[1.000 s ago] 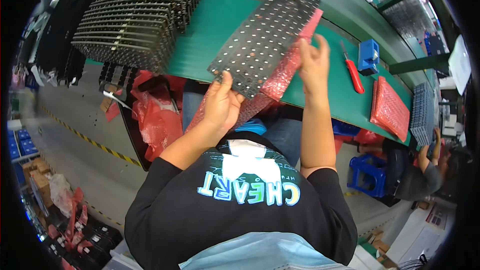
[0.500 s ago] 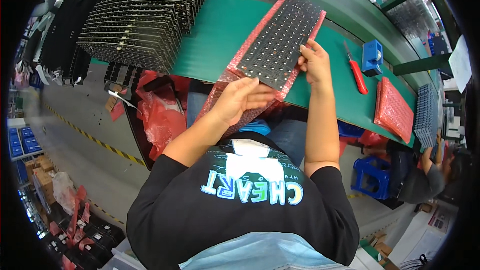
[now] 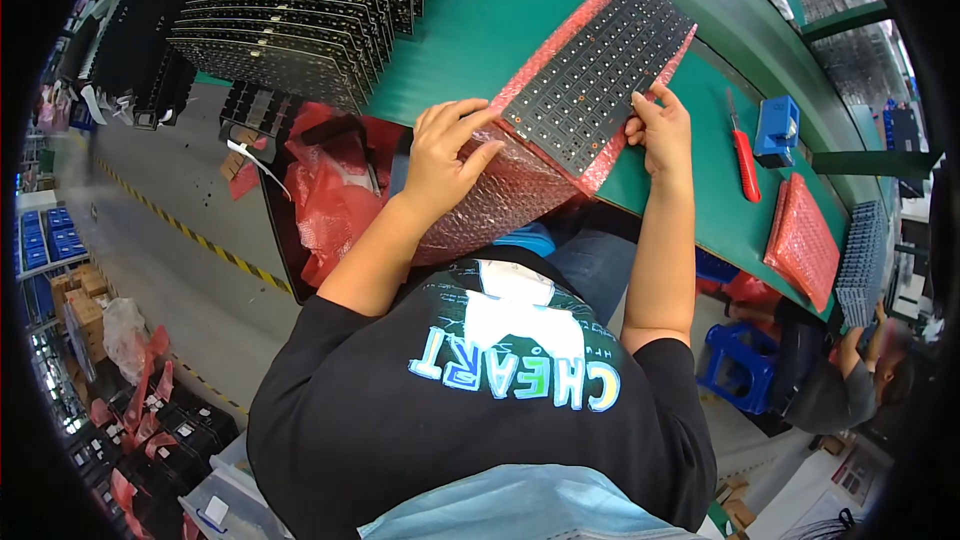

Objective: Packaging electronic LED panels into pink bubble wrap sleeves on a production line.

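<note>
A black keyboard circuit board with rows of small light dots lies tilted on a sheet of red bubble wrap. The wrap's near flap hangs over the bench edge toward my lap. With my left hand, fingers bent, I grip the wrap at the board's near left corner; the exact fingertip contact is partly hidden. My right hand pinches the board's right edge together with the wrap, thumb on top.
Many similar boards stand in a rack-like row at the far left of the green bench. To the right lie a red-handled tool, a blue block-shaped device and red bubble-wrapped packs. Loose red wrap fills a bin; another person sits right.
My left hand has moved from the board's near edge to its left corner, and the near wrap flap is spread wider. The view has shifted a little; my right hand keeps its grip.
</note>
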The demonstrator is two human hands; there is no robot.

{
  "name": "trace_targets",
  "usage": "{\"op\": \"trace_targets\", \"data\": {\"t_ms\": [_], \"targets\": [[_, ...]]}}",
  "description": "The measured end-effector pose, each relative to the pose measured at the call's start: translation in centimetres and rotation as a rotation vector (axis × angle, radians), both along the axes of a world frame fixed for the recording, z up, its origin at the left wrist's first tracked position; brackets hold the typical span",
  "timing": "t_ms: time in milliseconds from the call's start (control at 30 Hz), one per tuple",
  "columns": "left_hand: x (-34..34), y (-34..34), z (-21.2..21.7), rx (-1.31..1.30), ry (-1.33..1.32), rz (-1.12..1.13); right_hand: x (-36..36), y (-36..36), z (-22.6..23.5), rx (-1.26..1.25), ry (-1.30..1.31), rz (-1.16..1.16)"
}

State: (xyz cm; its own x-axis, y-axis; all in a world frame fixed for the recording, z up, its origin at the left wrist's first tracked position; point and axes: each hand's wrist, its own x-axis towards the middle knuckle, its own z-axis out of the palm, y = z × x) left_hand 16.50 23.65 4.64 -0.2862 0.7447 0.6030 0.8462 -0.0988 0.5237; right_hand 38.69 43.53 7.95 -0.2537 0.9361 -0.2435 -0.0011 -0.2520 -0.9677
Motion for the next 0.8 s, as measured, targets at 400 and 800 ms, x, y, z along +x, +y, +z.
{"op": "trace_targets", "data": {"t_ms": [400, 800], "targets": [[0.5, 0.6, -0.8, -0.14, -0.02, -0.039, -0.3, -0.4, -0.1, 0.151, -0.181, 0.0], [1.7, 2.5, 4.1, -0.07, 0.1, -0.076, -1.0, 11.6, 2.8, 0.857, -0.853, 0.007]]}}
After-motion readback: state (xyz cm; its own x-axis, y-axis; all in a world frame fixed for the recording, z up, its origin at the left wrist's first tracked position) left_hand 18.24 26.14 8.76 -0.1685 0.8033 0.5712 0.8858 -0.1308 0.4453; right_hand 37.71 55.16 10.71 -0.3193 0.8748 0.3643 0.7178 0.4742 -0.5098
